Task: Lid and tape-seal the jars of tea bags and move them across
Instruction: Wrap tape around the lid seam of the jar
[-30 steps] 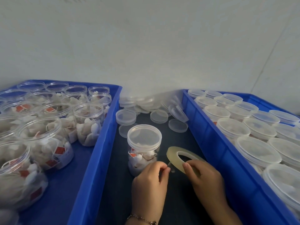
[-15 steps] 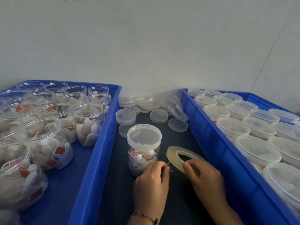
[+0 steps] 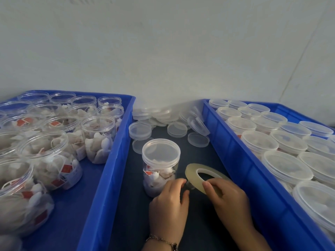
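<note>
Nearest, the left hand (image 3: 169,205) is pinching what looks like the free tape end, fingertips at the edge of the tape roll (image 3: 203,176), which the right hand (image 3: 229,198) is gripping, tilted on edge. Just beyond and left of both hands, the lidded jar (image 3: 160,165) is standing upright, closer to the left hand. Farther back, loose lids (image 3: 176,129) are lying between the left bin (image 3: 116,160) and the right bin (image 3: 235,160).

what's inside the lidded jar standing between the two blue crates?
The lidded jar holds white tea bags with red tags, seen through its clear wall. The left hand covers its lower right; the count and the bottom cannot be seen.
</note>
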